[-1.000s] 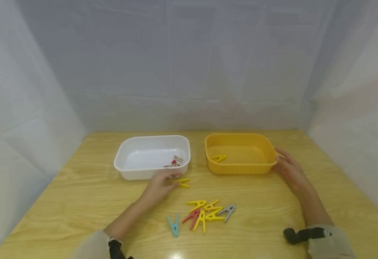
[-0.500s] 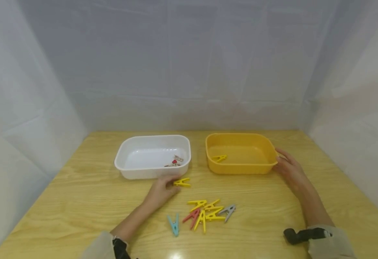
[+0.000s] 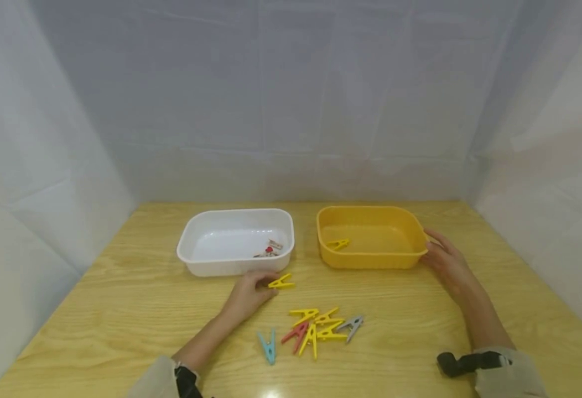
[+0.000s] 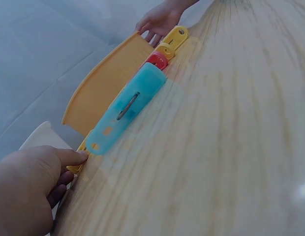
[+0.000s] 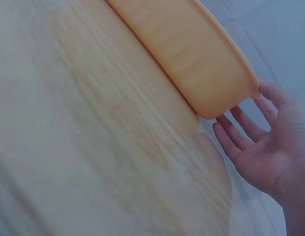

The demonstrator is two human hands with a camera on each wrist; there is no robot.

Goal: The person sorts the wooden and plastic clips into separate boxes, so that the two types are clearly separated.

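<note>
My left hand [image 3: 257, 288] lies on the table just in front of the white tub [image 3: 198, 235] and pinches the left end of a yellow clothespin [image 3: 282, 284]. In the left wrist view the left hand [image 4: 69, 162] has finger and thumb on that yellow clothespin [image 4: 76, 166]. My right hand [image 3: 440, 254] rests with straight fingers against the right end of the yellow tub [image 3: 370, 258]. The right wrist view shows the right hand [image 5: 251, 142] with fingertips touching the yellow tub [image 5: 192, 54] at its corner.
A heap of yellow, red and grey clothespins [image 3: 318, 326] lies in front of the tubs, with a blue clothespin [image 3: 268, 346] to its left. One yellow clothespin [image 3: 338, 243] lies in the yellow tub. Small clips [image 3: 269, 250] lie in the white tub. White cloth walls the wooden table [image 3: 121, 309].
My left hand has drawn back slightly from the white tub with the yellow clothespin, whose free end has tilted a little. The right hand has stayed at the yellow tub.
</note>
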